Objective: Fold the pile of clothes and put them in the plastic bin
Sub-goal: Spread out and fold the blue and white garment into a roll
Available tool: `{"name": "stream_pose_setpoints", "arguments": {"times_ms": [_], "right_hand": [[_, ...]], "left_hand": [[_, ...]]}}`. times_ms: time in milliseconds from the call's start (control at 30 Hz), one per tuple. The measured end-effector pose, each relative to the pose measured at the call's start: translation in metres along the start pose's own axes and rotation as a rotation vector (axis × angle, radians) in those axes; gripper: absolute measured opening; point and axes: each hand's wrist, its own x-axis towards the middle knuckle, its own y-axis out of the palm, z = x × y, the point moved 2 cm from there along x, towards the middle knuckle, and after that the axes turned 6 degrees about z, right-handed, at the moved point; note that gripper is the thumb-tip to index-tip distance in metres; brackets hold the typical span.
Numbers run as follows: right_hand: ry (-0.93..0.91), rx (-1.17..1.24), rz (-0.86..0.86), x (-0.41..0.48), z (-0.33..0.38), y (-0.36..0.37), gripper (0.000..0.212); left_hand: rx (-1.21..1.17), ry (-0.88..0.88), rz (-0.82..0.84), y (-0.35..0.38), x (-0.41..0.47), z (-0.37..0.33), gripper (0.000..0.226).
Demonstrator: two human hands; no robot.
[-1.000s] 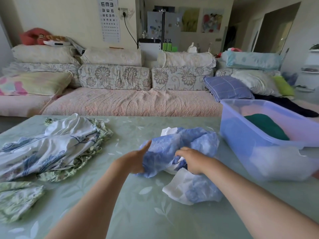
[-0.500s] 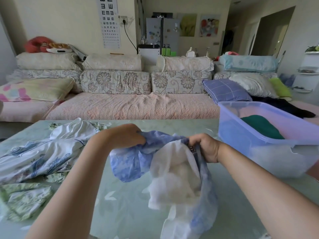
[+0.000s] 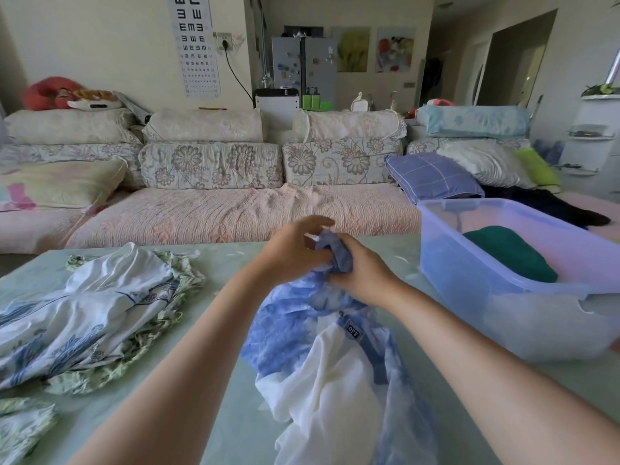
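Note:
A blue-and-white garment (image 3: 332,357) hangs from both hands above the pale green table (image 3: 221,364), its white lining and a small "OFF" label showing. My left hand (image 3: 295,250) and my right hand (image 3: 360,273) sit close together and grip the bunched top edge of the cloth. To the left lies a pile of clothes (image 3: 87,317): a white garment with blue flowers over a green-patterned one. At the right stands the translucent blue plastic bin (image 3: 503,286) with a dark green folded item (image 3: 510,253) inside.
Another green-patterned cloth (image 3: 23,427) lies at the table's near left corner. Behind the table runs a sofa (image 3: 235,209) with several cushions and pillows. A dark garment (image 3: 553,206) lies on the sofa behind the bin.
Both hands have come together at the garment's top edge and risen. The cloth, first crumpled on the table, now hangs down from them.

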Motion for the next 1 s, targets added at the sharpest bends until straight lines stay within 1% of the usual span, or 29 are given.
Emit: {"name": "stream_pose_setpoints", "arguments": {"times_ms": [33,67,100,133,167,200,267,300,333,367,400,433,467,500,533,567,600,633,667,700,733,767,800,833,900,933,1000], "right_hand": [[0.043,-0.029,-0.055,0.007,-0.009,-0.002,0.035],[0.1,-0.038,-0.086,0.012,-0.018,-0.005,0.021],[0.161,-0.025,-0.102,0.015,-0.024,-0.008,0.011],[0.22,0.004,-0.113,0.016,-0.031,-0.01,0.006],[0.272,0.036,-0.129,0.017,-0.037,-0.012,0.005],[0.312,0.06,-0.156,0.016,-0.04,-0.014,0.006],[0.38,0.132,-0.22,0.015,-0.044,-0.016,0.007],[0.411,0.179,-0.238,0.016,-0.044,-0.016,0.004],[0.434,0.239,-0.247,0.017,-0.044,-0.014,0.006],[0.446,0.296,-0.244,0.018,-0.044,-0.012,0.016],[0.447,0.346,-0.248,0.019,-0.043,-0.011,0.024],[0.436,0.378,-0.268,0.021,-0.043,-0.01,0.03],[0.413,0.391,-0.295,0.021,-0.041,-0.01,0.036],[0.388,0.398,-0.313,0.022,-0.04,-0.01,0.042],[0.353,0.376,-0.323,0.024,-0.042,-0.01,0.049],[0.318,0.322,-0.325,0.024,-0.041,-0.01,0.058],[0.274,0.223,-0.327,0.026,-0.044,-0.009,0.069],[0.235,0.082,-0.328,0.026,-0.047,-0.006,0.081],[0.186,-0.073,-0.314,0.027,-0.05,-0.004,0.09],[0.155,-0.232,-0.272,0.026,-0.051,-0.001,0.093],[0.114,-0.362,-0.236,0.028,-0.056,0.002,0.096],[0.131,-0.395,-0.191,0.025,-0.055,0.001,0.101],[0.191,-0.4,-0.156,0.024,-0.058,0.0,0.107],[0.273,-0.46,-0.15,0.02,-0.057,-0.001,0.11],[0.423,-0.643,-0.191,0.012,-0.05,-0.005,0.1],[0.447,-0.686,-0.22,0.009,-0.048,-0.006,0.088],[0.388,-0.633,-0.254,0.005,-0.041,-0.006,0.05]], "left_hand": [[-0.103,0.01,-0.005,0.001,0.003,0.007,0.06],[-0.155,0.021,-0.042,0.001,0.007,0.016,0.066],[-0.137,0.021,-0.091,-0.001,0.006,0.025,0.07],[-0.063,-0.008,-0.124,-0.002,0.006,0.036,0.072],[0.053,-0.072,-0.124,-0.003,0.006,0.046,0.073],[0.193,-0.166,-0.061,-0.002,0.006,0.059,0.076],[0.464,-0.365,0.205,0.005,-0.001,0.081,0.09],[0.562,-0.436,0.34,0.01,-0.006,0.09,0.092],[0.618,-0.474,0.434,0.014,-0.01,0.097,0.085],[0.644,-0.494,0.478,0.019,-0.012,0.101,0.069],[0.664,-0.489,0.473,0.02,-0.01,0.104,0.049],[0.687,-0.478,0.431,0.019,-0.007,0.105,0.033],[0.695,-0.475,0.365,0.015,-0.002,0.104,0.023],[0.668,-0.468,0.251,0.009,0.002,0.099,0.018],[0.59,-0.448,0.09,0.001,0.007,0.098,0.015],[0.454,-0.423,-0.093,-0.006,0.011,0.095,0.014],[0.275,-0.394,-0.247,-0.01,0.013,0.092,0.012],[0.071,-0.357,-0.343,-0.011,0.014,0.091,0.014],[-0.063,-0.309,-0.352,-0.01,0.015,0.09,0.028],[-0.098,-0.265,-0.279,-0.006,0.014,0.09,0.049],[-0.05,-0.233,-0.181,0.0,0.012,0.093,0.068],[0.032,-0.214,-0.11,0.006,0.009,0.096,0.08],[0.117,-0.207,-0.06,0.011,0.007,0.101,0.086],[0.187,-0.205,-0.028,0.015,0.005,0.105,0.088],[0.347,-0.203,0.009,0.02,-0.002,0.113,0.084],[0.459,-0.184,-0.002,0.022,-0.006,0.113,0.074],[0.672,-0.123,-0.085,0.024,-0.013,0.106,0.042]]}}
